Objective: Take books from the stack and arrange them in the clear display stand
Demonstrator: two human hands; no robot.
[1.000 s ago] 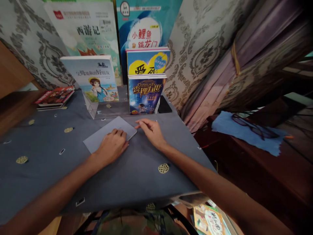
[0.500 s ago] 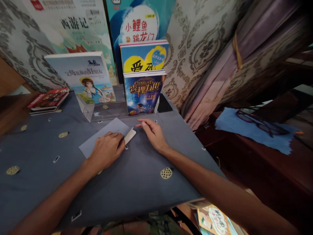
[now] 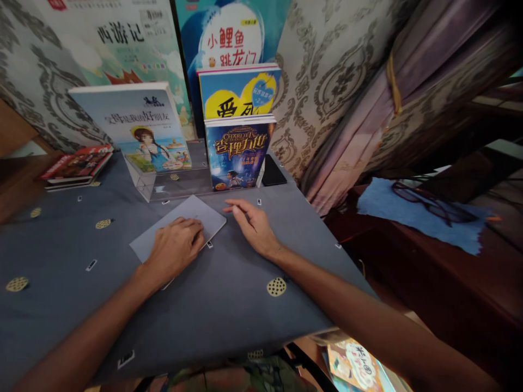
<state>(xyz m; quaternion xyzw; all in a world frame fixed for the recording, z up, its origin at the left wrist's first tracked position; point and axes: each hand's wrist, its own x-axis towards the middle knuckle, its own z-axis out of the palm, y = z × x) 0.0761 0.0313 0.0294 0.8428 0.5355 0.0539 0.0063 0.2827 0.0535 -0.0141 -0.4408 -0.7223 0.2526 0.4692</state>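
A thin grey book (image 3: 192,215) lies flat on the blue-grey tablecloth (image 3: 220,294). My left hand (image 3: 174,250) rests on its near part, fingers curled down onto the cover. Just right of the book's corner, my right hand (image 3: 253,226) lies flat on the cloth with fingers stretched out, holding nothing. Behind them a clear stand (image 3: 163,185) props up a pale book with a girl on the cover (image 3: 134,125). A dark blue book (image 3: 237,152) stands to its right, with a yellow and blue book (image 3: 239,92) behind.
Large posters (image 3: 220,38) lean on the patterned wall. A red stack of books (image 3: 75,166) lies at the left, a black phone (image 3: 273,171) behind the blue book. A curtain (image 3: 388,92) hangs right, above a blue cloth with glasses (image 3: 417,212). The table edge is near.
Half a second ago my left hand had the grey book's right corner lifted, showing a pale underside; now the cover lies flat again. My right hand has barely moved.
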